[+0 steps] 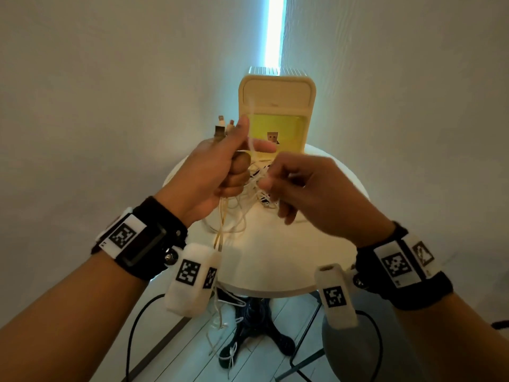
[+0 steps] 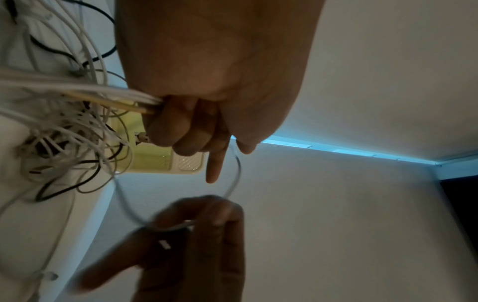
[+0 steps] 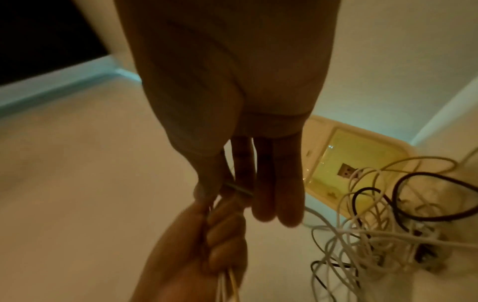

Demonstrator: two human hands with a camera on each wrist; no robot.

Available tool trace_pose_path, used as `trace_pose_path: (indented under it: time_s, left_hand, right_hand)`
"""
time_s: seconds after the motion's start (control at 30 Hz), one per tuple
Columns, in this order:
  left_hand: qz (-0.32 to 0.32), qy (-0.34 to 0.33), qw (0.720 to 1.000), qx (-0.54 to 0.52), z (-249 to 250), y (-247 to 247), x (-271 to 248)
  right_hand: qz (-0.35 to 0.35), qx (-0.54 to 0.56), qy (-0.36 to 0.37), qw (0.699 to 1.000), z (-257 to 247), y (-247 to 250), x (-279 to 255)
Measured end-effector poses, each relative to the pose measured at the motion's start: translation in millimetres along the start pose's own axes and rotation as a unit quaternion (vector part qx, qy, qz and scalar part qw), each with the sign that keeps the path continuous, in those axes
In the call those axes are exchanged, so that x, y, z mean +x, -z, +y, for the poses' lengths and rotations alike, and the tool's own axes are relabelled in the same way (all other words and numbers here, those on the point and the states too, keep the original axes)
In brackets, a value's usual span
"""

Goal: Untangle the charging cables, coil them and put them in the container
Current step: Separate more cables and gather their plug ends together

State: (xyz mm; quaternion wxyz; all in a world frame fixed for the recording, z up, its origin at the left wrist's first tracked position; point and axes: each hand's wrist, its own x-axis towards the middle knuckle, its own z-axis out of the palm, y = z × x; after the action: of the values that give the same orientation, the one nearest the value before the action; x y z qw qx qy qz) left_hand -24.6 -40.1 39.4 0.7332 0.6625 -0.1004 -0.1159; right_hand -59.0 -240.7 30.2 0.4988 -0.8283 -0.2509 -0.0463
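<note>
My left hand point(image 1: 234, 172) is a raised fist that grips a bundle of white and yellowish charging cables point(image 1: 224, 216), their plugs point(image 1: 221, 125) sticking up above the thumb. In the left wrist view its index finger point(image 2: 216, 163) points out straight. One thin white cable point(image 2: 236, 173) loops from that fist to my right hand point(image 1: 268, 180), which pinches it between thumb and forefinger just right of the fist. The remaining tangle point(image 1: 261, 188) of white and black cables lies on the table beneath both hands. Behind it the cream and yellow container point(image 1: 275, 106) stands with its lid up.
The small round white table point(image 1: 289, 257) has a black pedestal foot point(image 1: 256, 334). Loose cable ends point(image 1: 220, 312) hang over its front edge towards the floor. A grey chair point(image 1: 344, 348) stands at the lower right. Walls close in on both sides.
</note>
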Motion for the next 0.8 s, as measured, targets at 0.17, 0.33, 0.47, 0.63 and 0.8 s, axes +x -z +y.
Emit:
trace_pose_path:
  time_s: [0.17,0.33,0.47,0.63,0.8]
  left_hand:
    - [0.032,-0.053,0.998,-0.025,22,10,8]
    - [0.038,-0.082,0.996,-0.022,33,25,10]
    - [0.023,-0.07,0.997,0.004,19,16,3]
    - [0.027,-0.061,0.998,0.011,6,8,-4]
    - [0.026,-0.072,0.997,0.003,19,20,-4]
  right_hand:
    - [-0.143,-0.125,0.005,0.982,11,-16,-5]
    - [-0.15,-0.18,-0.054,0.971,25,-17,-3]
    - [0.021,-0.036,-0.02,0.999,-1,-3,11]
    - [-0.028,-0.041,-0.02,0.999,-17,-23,26]
    - [-0.046,-0.049,-0.056,0.996,5,-21,19]
